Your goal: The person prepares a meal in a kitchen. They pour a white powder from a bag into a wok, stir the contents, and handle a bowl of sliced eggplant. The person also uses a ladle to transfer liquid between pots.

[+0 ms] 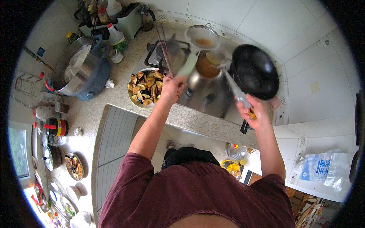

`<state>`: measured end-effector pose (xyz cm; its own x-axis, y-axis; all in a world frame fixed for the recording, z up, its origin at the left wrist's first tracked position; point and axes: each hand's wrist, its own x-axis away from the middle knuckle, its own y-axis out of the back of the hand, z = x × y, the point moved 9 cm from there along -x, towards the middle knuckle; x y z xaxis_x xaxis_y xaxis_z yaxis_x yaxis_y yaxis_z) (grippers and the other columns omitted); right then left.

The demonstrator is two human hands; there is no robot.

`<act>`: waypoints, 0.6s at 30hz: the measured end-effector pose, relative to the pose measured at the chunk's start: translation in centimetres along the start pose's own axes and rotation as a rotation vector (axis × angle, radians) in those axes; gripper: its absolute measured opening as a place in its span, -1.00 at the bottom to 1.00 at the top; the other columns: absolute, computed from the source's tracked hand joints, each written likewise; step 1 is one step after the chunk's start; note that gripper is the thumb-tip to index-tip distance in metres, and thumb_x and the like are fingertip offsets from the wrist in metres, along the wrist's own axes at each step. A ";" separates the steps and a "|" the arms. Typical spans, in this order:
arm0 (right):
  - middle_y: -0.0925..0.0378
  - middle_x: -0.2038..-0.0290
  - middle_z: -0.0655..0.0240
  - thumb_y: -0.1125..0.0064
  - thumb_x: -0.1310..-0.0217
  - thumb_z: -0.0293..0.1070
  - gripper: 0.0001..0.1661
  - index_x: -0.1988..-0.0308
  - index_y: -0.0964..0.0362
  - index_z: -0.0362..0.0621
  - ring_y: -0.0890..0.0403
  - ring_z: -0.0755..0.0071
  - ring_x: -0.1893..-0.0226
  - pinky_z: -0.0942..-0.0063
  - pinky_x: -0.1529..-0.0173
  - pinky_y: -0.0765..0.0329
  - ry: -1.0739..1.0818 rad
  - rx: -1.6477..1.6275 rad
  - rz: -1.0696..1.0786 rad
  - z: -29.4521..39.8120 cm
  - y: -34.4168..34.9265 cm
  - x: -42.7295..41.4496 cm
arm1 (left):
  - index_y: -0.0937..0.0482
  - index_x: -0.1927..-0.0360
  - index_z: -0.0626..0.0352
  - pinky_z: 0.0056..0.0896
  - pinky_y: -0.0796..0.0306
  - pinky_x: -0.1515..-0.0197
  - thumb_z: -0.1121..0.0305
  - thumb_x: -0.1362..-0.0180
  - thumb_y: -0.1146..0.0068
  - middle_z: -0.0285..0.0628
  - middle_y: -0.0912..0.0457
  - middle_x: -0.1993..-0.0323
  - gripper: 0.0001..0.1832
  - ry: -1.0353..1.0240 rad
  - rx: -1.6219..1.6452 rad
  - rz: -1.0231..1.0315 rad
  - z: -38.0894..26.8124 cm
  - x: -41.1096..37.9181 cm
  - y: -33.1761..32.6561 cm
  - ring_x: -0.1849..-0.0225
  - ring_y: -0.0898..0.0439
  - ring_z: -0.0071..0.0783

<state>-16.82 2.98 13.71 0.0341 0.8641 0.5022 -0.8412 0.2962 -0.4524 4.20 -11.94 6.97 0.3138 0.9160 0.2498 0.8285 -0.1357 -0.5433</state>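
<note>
My left hand (172, 89) grips a pair of chopsticks (164, 51) together with the pale green handle of a round mesh strainer (202, 37). Brownish residue shows in the strainer's mesh. In my right hand (254, 112) is the handle of a metal ladle (234, 82), its blurred bowl over a metal pot (196, 82) of brown liquid (207, 68). The strainer is at the pot's far side. Below and left of my left hand, browned eggplant pieces (145, 85) fill a plate (134, 100). A black wok (255, 72) sits tilted, right of the pot.
A gas burner (168, 54) lies behind the plate on the steel cooktop (205, 105). Leftward stand a large blue-based steamer (94, 77) and a white bottle (116, 37). A dish of food (74, 166) rests on the left counter (85, 142). The wok's handle (244, 127) juts past the counter edge.
</note>
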 end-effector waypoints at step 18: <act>-0.33 0.55 0.36 0.29 -0.22 -0.22 -0.67 0.23 -0.26 -0.27 -0.27 0.65 0.69 0.69 0.67 -0.18 -0.054 -0.075 -0.024 -1.3 1.1 -1.2 | -0.39 0.59 0.13 -0.70 0.08 0.83 0.39 0.04 -0.10 -0.29 -0.41 0.75 -0.86 0.018 0.004 -0.061 1.1 0.2 0.2 0.87 -0.10 -0.72</act>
<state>-17.03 2.84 11.65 0.0229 0.8341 0.5511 -0.7976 0.3476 -0.4930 3.90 -11.32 6.08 0.2716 0.9155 0.2968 0.8446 -0.0789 -0.5295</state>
